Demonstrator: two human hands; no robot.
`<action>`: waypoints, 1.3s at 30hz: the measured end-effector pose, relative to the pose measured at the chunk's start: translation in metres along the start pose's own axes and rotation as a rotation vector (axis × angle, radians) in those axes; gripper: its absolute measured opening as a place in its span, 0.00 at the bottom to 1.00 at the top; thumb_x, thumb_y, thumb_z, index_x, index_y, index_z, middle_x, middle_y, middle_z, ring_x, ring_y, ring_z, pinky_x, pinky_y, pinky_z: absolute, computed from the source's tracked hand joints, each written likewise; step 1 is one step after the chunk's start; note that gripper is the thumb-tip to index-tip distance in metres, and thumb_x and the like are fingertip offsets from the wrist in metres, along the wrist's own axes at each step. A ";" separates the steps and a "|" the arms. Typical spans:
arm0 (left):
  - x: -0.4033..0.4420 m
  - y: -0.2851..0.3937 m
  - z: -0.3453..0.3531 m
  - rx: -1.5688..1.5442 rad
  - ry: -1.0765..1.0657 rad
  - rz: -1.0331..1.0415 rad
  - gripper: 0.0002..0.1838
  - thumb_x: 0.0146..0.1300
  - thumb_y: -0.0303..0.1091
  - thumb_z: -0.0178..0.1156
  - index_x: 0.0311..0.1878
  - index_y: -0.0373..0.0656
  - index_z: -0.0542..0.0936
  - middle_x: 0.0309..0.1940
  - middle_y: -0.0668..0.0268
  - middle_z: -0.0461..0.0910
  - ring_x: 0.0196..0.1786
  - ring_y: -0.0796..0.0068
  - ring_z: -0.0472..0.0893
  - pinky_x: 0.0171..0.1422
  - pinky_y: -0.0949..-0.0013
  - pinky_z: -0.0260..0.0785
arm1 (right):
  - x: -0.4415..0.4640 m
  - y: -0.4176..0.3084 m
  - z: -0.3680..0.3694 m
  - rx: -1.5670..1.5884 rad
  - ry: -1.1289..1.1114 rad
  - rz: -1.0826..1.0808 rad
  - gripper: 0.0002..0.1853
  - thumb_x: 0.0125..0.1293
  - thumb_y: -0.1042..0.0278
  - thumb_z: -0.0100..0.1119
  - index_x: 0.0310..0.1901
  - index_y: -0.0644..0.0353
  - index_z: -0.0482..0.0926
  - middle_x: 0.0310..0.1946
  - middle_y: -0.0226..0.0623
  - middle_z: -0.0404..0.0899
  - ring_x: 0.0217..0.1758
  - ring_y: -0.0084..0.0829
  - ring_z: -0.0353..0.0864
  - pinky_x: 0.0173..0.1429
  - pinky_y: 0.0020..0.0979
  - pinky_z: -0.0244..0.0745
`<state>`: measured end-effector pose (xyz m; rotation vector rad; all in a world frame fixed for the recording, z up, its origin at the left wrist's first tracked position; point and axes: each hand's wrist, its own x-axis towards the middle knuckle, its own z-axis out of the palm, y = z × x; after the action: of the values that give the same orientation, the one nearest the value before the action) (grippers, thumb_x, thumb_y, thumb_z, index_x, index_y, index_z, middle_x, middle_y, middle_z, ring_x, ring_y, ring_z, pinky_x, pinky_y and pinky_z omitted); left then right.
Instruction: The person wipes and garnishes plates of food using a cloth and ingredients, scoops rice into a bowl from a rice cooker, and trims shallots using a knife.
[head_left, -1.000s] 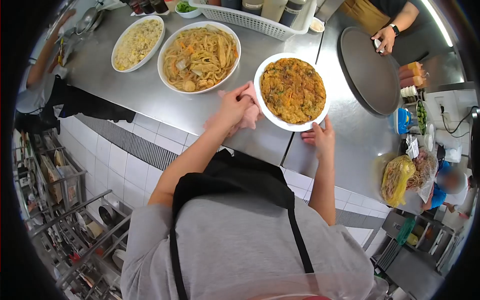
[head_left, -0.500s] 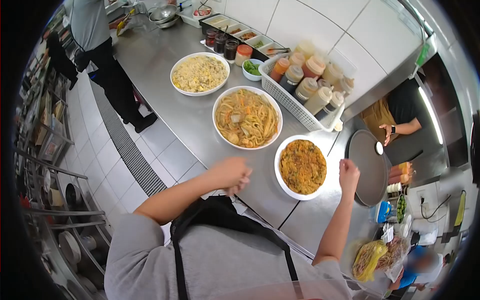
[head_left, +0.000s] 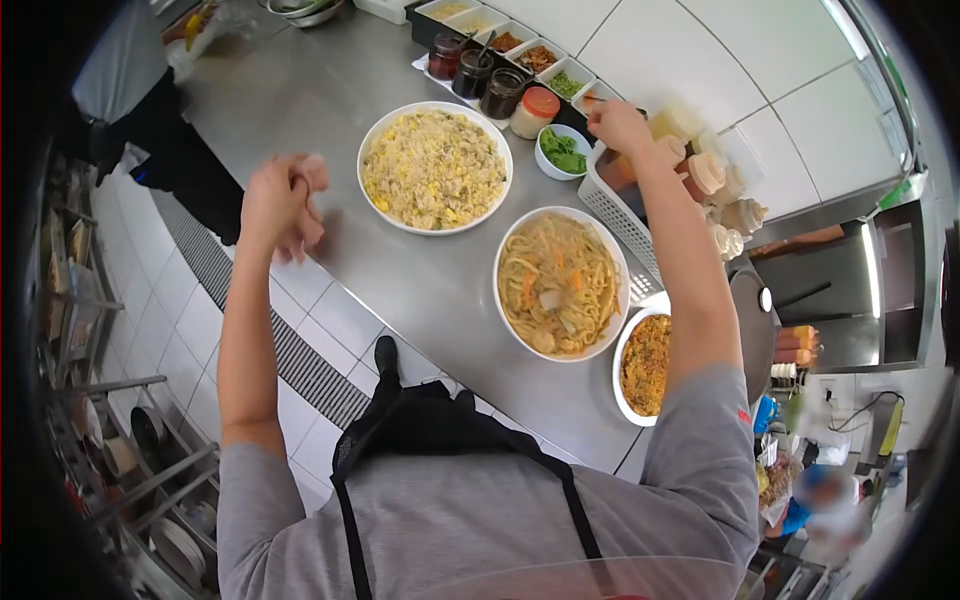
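My right hand (head_left: 618,128) reaches over the last of the white topping tubs (head_left: 538,58), its fingers curled together. What they hold, if anything, is hidden. Off the counter's front edge hangs my left hand (head_left: 285,205), smeared by motion, so its grip is unclear. Between my arms are a white bowl of fried rice (head_left: 435,165) and a bowl of noodles with carrot strips (head_left: 560,285). A third white dish of orange-brown food (head_left: 648,368) is partly covered by my right forearm. Beside my right hand sits a small bowl of green leaves (head_left: 563,152).
Several sauce jars (head_left: 502,93) line the tubs. A white basket (head_left: 625,215) of squeeze bottles (head_left: 703,175) stands against the wall. Another person (head_left: 130,80) is at the counter's far left. A round dark plate (head_left: 750,320) lies right; metal shelves (head_left: 140,450) are at lower left.
My right hand has moved from beside the orange-brown dish to the topping tubs. My left hand has swung left and forward. The view has shifted, and the bowls appear farther right.
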<state>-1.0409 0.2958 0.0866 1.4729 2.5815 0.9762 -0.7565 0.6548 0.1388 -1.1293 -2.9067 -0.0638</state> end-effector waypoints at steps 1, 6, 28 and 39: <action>0.022 -0.024 0.015 -0.115 0.061 0.058 0.15 0.52 0.34 0.53 0.44 0.44 0.76 0.37 0.59 0.76 0.37 0.57 0.77 0.42 0.65 0.69 | 0.016 -0.001 0.014 -0.009 -0.018 0.019 0.06 0.48 0.66 0.56 0.26 0.55 0.80 0.30 0.40 0.78 0.37 0.38 0.77 0.44 0.36 0.71; 0.056 -0.084 0.090 0.069 0.056 0.027 0.16 0.53 0.36 0.54 0.46 0.46 0.75 0.41 0.59 0.74 0.37 0.56 0.76 0.42 0.63 0.69 | 0.049 -0.010 0.058 -0.174 -0.352 0.010 0.09 0.46 0.60 0.60 0.29 0.50 0.83 0.32 0.37 0.80 0.38 0.35 0.78 0.44 0.36 0.72; 0.060 -0.080 0.086 -0.062 0.025 0.041 0.13 0.54 0.35 0.54 0.43 0.45 0.76 0.37 0.63 0.73 0.36 0.60 0.76 0.38 0.63 0.70 | 0.015 0.015 0.006 0.441 0.224 0.392 0.10 0.50 0.62 0.58 0.31 0.57 0.82 0.26 0.34 0.80 0.30 0.26 0.77 0.38 0.27 0.70; 0.059 -0.080 0.083 -0.104 0.009 0.041 0.13 0.53 0.34 0.54 0.43 0.46 0.75 0.37 0.64 0.73 0.35 0.61 0.76 0.38 0.63 0.70 | 0.018 0.040 -0.007 0.474 0.454 0.454 0.10 0.49 0.61 0.60 0.31 0.56 0.82 0.27 0.37 0.80 0.30 0.28 0.76 0.37 0.28 0.70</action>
<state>-1.1105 0.3552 -0.0048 1.5040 2.4741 1.1067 -0.7428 0.6966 0.1478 -1.4098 -2.0683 0.3136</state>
